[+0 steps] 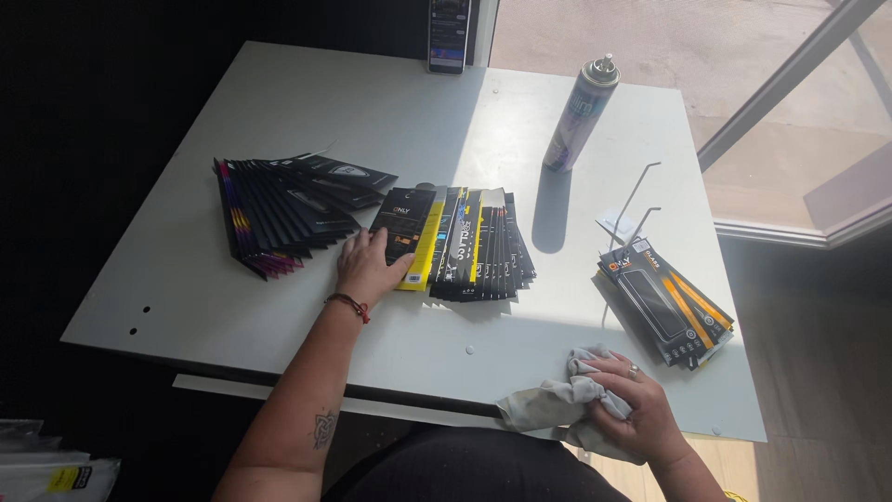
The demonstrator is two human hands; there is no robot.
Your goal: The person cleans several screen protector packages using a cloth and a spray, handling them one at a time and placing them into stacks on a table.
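Note:
My left hand [369,266] lies flat on a black and yellow flat package [412,231], the nearest of a fanned row of slim dark packages [483,244] in the middle of the white table [279,121]. To its left a second fan of black packages [279,214] with coloured edges touches my fingertips' side. My right hand [632,407] clutches a crumpled grey cloth [553,406] at the table's front edge. Just beyond that hand lies a small stack of black and orange packages [667,302].
A tall spray can [581,113] stands upright at the back right in sunlight. A phone-like device [448,35] leans at the far edge. Thin metal hooks [636,200] lie by the orange stack. Glass doors and floor are to the right; plastic-wrapped items [51,469] lie lower left.

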